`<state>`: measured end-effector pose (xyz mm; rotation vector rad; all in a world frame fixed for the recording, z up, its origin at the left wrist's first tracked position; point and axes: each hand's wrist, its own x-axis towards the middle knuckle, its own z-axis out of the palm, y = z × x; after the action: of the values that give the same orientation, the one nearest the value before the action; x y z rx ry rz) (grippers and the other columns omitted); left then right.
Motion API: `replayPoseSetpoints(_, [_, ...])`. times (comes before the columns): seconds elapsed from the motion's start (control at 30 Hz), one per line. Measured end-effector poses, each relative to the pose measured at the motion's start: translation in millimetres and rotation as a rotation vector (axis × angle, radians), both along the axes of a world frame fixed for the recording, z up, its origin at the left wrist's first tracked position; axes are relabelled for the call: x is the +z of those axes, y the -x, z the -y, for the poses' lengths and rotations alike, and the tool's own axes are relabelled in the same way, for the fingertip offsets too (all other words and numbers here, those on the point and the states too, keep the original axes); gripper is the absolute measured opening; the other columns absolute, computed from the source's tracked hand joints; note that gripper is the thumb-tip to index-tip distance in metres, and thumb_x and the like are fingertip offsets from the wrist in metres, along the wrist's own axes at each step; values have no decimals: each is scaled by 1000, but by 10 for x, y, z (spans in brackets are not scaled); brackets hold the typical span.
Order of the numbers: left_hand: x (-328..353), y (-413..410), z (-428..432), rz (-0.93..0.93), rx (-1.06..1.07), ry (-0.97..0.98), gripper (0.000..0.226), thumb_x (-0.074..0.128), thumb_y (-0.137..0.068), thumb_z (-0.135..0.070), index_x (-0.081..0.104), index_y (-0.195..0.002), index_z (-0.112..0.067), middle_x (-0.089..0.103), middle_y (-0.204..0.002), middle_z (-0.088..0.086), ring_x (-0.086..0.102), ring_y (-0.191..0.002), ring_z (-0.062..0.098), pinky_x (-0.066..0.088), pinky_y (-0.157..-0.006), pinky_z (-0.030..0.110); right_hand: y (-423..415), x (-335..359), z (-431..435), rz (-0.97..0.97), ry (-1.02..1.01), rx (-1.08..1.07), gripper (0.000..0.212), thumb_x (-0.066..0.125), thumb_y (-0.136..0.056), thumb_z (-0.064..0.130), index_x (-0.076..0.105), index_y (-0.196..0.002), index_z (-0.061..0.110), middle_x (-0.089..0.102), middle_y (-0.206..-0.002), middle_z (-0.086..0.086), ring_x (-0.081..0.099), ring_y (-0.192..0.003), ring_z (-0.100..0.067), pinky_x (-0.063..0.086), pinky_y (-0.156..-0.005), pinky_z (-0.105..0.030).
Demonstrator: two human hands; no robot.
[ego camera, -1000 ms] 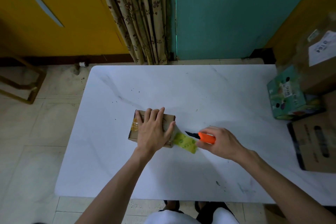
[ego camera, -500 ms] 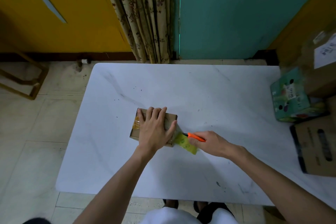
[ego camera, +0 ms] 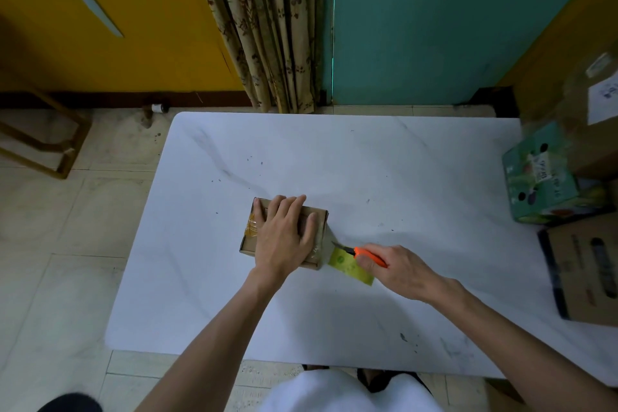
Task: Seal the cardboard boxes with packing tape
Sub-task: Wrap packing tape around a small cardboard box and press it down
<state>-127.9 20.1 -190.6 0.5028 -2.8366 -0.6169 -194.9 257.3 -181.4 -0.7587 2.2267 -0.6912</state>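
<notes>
Two hands are seen from the head view over a white, marble-patterned counter [ego camera: 368, 160]. The left hand [ego camera: 284, 241] is laid flat on top of a small cardboard box [ego camera: 249, 244], fingers straight and close together, thumb spread toward the box's right end; the box is pressed down, not gripped. The box is placed left of the counter's middle, well apart from every counter edge, with its long side running roughly left to right. Glossy clear tape [ego camera: 250, 226] is seen across its left end, and more at the right end under the thumb.

An orange-handled cutter [ego camera: 368, 254] is gripped in the right hand [ego camera: 398, 269], fingers curled round the handle. Its dark blade is pointed at the box's right end and held near it; contact cannot be told. A yellow-green strip [ego camera: 347, 266] is lying on the counter just beside that end, partly under the right hand.

A broad stretch of counter surface is left between the box and the far edge, and another toward the right edge. At that right edge a green printed carton [ego camera: 538, 187] and a brown carton [ego camera: 585, 264] are crowded close. A patterned curtain [ego camera: 267, 27] is hung beyond the far edge.
</notes>
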Motion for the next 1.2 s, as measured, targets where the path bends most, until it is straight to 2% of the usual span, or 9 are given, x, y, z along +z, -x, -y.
replayPoseSetpoints(0.1, [3,-2,1,-6,1,8,50,44,-98,-48,65,-130,-15,67,-123,-6,51,-124,19,12,-122,55,-12,42,-8,-70,-5,-15,45,27,-94,71,45,-74,35,47,-62,7,43,-56,-10,35,-56,-26])
replayPoseSetpoints(0.2, [5,-4,-1,-14,0,9,50,44,-98,-48,65,-128,-14,67,-122,-6,51,-123,18,13,-122,56,7,71,-26,-126,-11,-22,44,33,-96,66,49,-76,30,51,-65,5,46,-59,-11,36,-56,-25])
replayPoseSetpoints(0.3, [7,-6,-5,-24,-5,22,50,45,-98,-48,66,-127,-14,68,-122,-5,51,-122,18,15,-121,56,34,102,-49,-144,-19,-41,54,33,-92,70,54,-80,22,52,-66,2,44,-59,-13,37,-56,-26])
replayPoseSetpoints(0.5, [3,-4,-4,-32,-3,29,48,47,-98,-47,67,-126,-14,68,-120,-4,52,-121,20,17,-120,57,118,203,-31,-168,-43,-27,53,40,-92,64,47,-71,15,42,-57,1,38,-54,-14,34,-53,-27])
replayPoseSetpoints(0.6, [-3,1,-4,-31,2,36,47,48,-98,-47,67,-125,-14,68,-119,-4,53,-120,20,19,-119,58,137,164,-20,-128,-44,-10,55,38,-89,70,46,-69,19,43,-56,3,39,-53,-13,35,-54,-27])
replayPoseSetpoints(0.73, [4,5,-12,-26,3,33,46,48,-98,-47,67,-125,-15,68,-120,-5,53,-121,20,19,-119,58,102,66,11,-132,-98,89,56,33,-91,74,62,-89,26,53,-63,4,48,-56,-12,39,-56,-25])
replayPoseSetpoints(0.93, [9,-5,-9,-38,4,32,46,47,-98,-46,67,-124,-14,68,-119,-4,52,-121,20,17,-120,58,146,68,62,-217,-131,156,49,34,-93,70,62,-90,29,56,-65,6,53,-61,-12,40,-56,-25])
replayPoseSetpoints(1.1, [-4,-6,-10,-43,5,39,47,47,-98,-48,67,-124,-14,68,-118,-3,53,-120,21,18,-120,59,245,170,-2,-263,-216,203,38,40,-93,66,48,-72,36,54,-65,8,51,-62,-10,38,-56,-27])
replayPoseSetpoints(1.2, [-12,-2,-12,-39,7,43,48,47,-97,-48,67,-124,-14,68,-118,-3,52,-120,21,19,-119,59,289,208,35,-232,-229,212,38,43,-94,63,54,-78,31,55,-67,7,51,-63,-12,39,-57,-28])
